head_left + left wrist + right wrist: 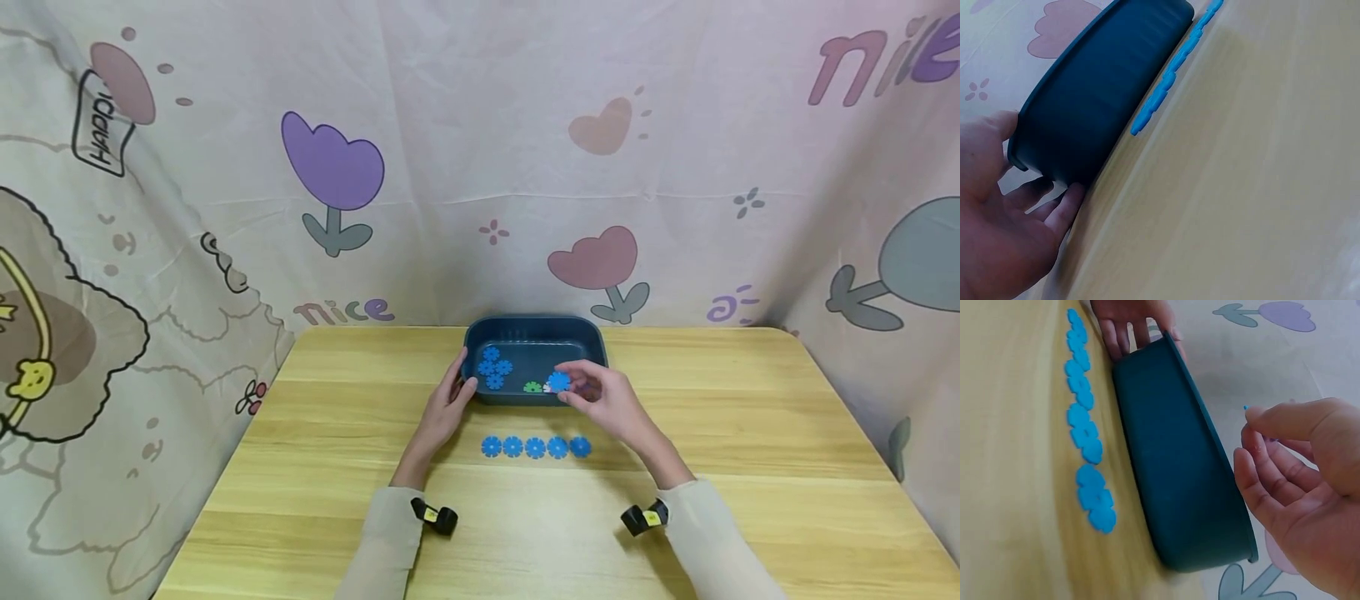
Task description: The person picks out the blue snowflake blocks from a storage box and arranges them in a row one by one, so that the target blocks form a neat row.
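A dark blue rectangular bin (534, 398) stands on the table. My left hand (448, 406) holds its left end, with the thumb by the rim and the fingers along the outer wall, as the left wrist view shows. Over the bin's front right part, my right hand (607, 398) pinches a blue snowflake disc (558, 382) between thumb and fingers; in the right wrist view only a speck of blue shows at the fingertips. Inside the bin lie several blue discs (495, 367) at the left, a green disc (532, 387) and a partly hidden pinkish-white disc (547, 387).
In front of the bin, several blue snowflake discs (535, 447) lie in a straight row on the wooden table (345, 467). A patterned cloth (465, 167) hangs behind the table and along both sides.
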